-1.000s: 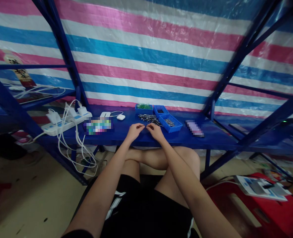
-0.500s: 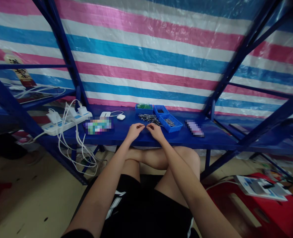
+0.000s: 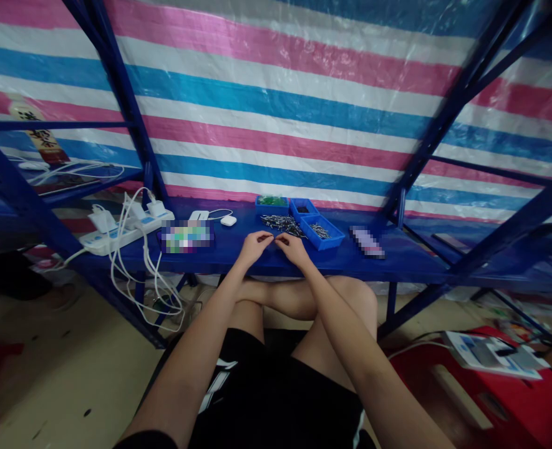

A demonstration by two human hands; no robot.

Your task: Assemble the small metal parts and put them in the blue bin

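My left hand (image 3: 256,245) and my right hand (image 3: 290,246) meet fingertip to fingertip over the front of the blue table (image 3: 224,254). Both are closed in a pinch; whatever lies between the fingers is too small to make out. Just beyond them spreads a pile of small black and silver pin-like pieces (image 3: 280,224). To the right of the pile, a blue tray (image 3: 335,240) holds several thin metallic pieces. Behind stand a blue bin (image 3: 272,209) with green pieces and a smaller blue bin (image 3: 302,204) with dark contents.
A white power strip (image 3: 130,234) with plugs and looped cables stands at the left. Near it are a blurred-out phone-like item (image 3: 186,237) and a white charger case (image 3: 228,221). Another blurred-out item (image 3: 367,242) lies right. Blue metal posts (image 3: 400,209) frame the table.
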